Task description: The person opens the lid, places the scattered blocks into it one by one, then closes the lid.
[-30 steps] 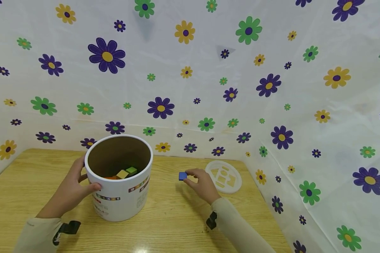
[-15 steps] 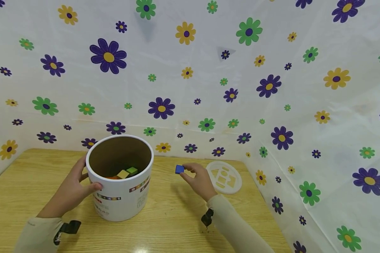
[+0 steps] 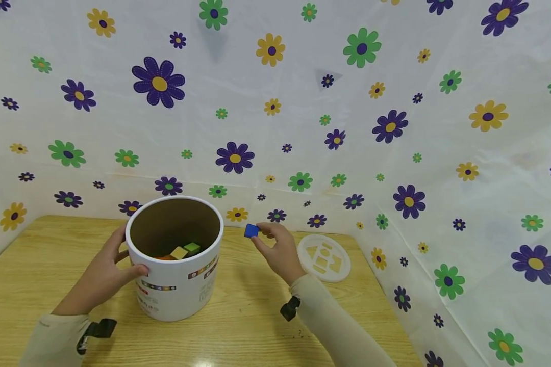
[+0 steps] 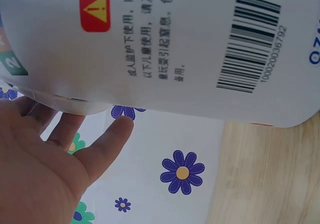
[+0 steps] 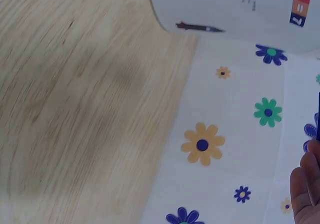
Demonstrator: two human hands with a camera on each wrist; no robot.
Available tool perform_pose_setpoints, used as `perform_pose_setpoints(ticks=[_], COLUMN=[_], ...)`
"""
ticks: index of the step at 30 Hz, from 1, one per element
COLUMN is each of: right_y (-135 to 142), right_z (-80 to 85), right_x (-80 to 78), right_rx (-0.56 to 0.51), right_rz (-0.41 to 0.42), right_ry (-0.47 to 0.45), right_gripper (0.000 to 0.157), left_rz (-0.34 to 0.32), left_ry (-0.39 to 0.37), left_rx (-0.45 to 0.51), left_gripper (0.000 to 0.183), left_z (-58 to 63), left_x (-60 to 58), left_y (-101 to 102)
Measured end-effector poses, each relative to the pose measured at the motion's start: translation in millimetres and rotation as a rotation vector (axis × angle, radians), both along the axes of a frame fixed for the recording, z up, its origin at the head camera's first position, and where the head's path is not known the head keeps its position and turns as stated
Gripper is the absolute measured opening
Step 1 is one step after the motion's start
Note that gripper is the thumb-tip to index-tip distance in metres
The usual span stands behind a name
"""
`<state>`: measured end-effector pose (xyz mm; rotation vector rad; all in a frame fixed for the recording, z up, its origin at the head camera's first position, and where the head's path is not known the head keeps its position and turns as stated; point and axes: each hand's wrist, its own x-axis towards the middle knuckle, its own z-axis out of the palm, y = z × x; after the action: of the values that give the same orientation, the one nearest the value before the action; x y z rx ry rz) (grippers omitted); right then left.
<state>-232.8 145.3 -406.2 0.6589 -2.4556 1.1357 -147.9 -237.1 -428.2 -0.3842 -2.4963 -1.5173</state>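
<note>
A white bucket [image 3: 179, 290] with printed labels stands on the table at the left, open at the top. Inside lie a yellow block [image 3: 179, 253], a green block [image 3: 192, 248] and something orange, mostly hidden by the rim. My left hand [image 3: 103, 278] grips the bucket's left side, thumb at the front, the other fingers partly out of sight behind. To the right of the bucket, above the table, my right hand [image 3: 279, 251] pinches a small blue block [image 3: 251, 231] between thumb and fingers. In the right wrist view, only part of the right hand [image 5: 306, 189] shows at the edge.
A round, pale lid [image 3: 344, 257] with shaped cutouts lies flat on the table's right side. Behind the wooden table [image 3: 239, 331] hangs a white flowered cloth [image 3: 294, 117], which also runs along the right side.
My right hand has lifted the blue block and carried it leftward, nearer the bucket and away from the lid. The left hand and bucket have stayed in place.
</note>
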Motion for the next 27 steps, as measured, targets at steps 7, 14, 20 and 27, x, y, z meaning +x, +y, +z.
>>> perform_pose_setpoints(ticks=[7,14,20,27], right_y=[-15.3,-23.7,-30.2,-40.8], right_z=[7.6,15.0,21.1,28.3], right_x=[6.6,8.5,7.9,7.1], right_rx=[-0.023,-0.036,-0.081,-0.128], right_rz=[0.032,0.033,0.059,0.071], right_ry=[0.065,0.076,0.100,0.172], right_gripper=[0.031,0.031,0.031,0.033], left_rz=[-0.008,-0.006,0.000,0.004], left_ry=[-0.016,-0.035,-0.026,-0.004], left_rx=[0.005,0.003,0.009,0.009], left_gripper=[0.104,0.103,0.105,0.106], left_z=[0.2,1.6,1.4,-1.0], left_x=[0.5,1.8,1.7,0.8], left_y=[-2.0,-3.7,-3.0,-2.8])
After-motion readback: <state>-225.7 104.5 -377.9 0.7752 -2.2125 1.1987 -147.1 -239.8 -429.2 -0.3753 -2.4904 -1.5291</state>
